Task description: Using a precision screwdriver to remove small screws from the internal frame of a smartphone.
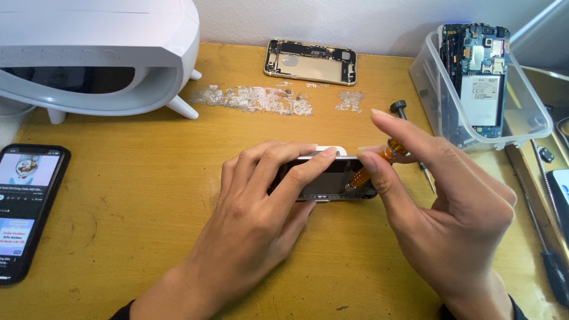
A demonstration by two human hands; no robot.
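Note:
An opened phone with dark insides lies in the middle of the wooden desk. My left hand rests over its left part, fingers pressing its top edge and holding it steady. In my right hand, thumb and fingers pinch a small orange-handled screwdriver. The screwdriver slants down to the left, and its tip sits inside the phone near the right end.
A gold phone back housing lies at the far edge. A clear plastic tub at the right holds circuit boards. A black-capped screwdriver lies behind my right hand. A lit phone lies at the left, below a white appliance. More tools lie at the right.

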